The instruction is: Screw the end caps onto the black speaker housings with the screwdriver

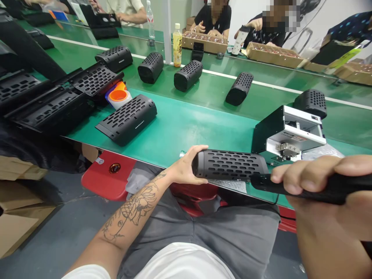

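A black perforated housing [232, 164] lies on its side at the green bench's near edge. My left hand [186, 167] grips its left end, thumb above and fingers below. Wrapped around a black electric screwdriver [265, 183], my right hand [315, 182] is close to the camera. The front of the screwdriver overlaps the housing's lower right corner in view; I cannot tell whether it touches. Just behind stands a black and white screw feeder [273, 133]. A second perforated housing [130, 118], marked MERCURY, rests further left.
Open housing shells [52, 110] are piled at left beside an orange and white tape roll [119, 95]. Several housings stand along the belt [203, 87]. A yellow drink bottle [177, 46] stands by a post. Co-workers sit opposite with cardboard trays [273, 54]. A red stool [104, 174] is below.
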Demonstrator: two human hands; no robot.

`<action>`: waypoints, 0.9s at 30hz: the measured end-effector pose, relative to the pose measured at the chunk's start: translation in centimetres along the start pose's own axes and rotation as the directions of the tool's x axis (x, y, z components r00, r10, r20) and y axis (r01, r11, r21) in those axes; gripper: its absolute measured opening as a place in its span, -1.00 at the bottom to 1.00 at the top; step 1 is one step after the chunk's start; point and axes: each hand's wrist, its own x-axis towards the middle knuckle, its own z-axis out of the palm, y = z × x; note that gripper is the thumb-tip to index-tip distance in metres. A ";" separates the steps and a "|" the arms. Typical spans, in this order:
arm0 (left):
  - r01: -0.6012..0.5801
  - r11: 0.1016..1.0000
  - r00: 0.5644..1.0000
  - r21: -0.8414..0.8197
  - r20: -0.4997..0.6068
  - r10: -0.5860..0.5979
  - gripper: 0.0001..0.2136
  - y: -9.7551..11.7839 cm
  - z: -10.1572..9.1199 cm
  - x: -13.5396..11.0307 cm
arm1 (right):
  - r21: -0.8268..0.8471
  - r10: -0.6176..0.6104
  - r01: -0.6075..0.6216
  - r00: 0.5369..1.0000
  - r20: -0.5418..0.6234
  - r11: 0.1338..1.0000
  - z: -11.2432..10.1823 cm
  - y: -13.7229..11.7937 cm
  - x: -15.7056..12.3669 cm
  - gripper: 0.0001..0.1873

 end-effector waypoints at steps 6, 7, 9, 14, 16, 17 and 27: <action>-0.007 1.000 1.000 -0.030 -0.017 0.007 0.11 -0.2 0.2 0.0 | -0.007 0.004 -0.003 0.990 0.143 1.000 4.2 1.0 1.4 -0.70; -0.010 0.999 1.000 -0.032 -0.019 0.009 0.10 -0.2 0.3 0.0 | -0.001 0.013 -0.013 0.987 0.157 1.000 4.1 1.2 1.4 -0.72; -0.017 0.999 1.000 -0.033 -0.026 0.017 0.09 -0.4 0.3 0.0 | 0.006 0.028 -0.030 0.980 0.195 1.000 3.8 1.6 1.4 -0.77; -0.049 0.999 0.998 -0.013 -0.045 0.048 0.06 -0.5 0.4 0.0 | 0.005 0.075 -0.080 0.957 0.279 0.997 4.3 1.7 1.4 -0.72; -0.052 0.999 0.997 0.000 -0.051 0.052 0.06 -0.4 0.4 0.0 | 0.006 0.075 -0.080 0.952 0.297 0.997 4.4 1.6 1.5 -0.69; -0.049 0.999 0.997 0.006 -0.052 0.049 0.06 -0.4 0.4 0.0 | 0.005 0.076 -0.082 0.949 0.306 0.997 4.4 1.7 1.5 -0.68; -0.010 0.998 0.998 0.059 -0.055 0.013 0.07 -0.1 0.4 -0.1 | 0.040 0.109 -0.129 0.936 0.334 0.991 4.1 2.5 0.9 -0.70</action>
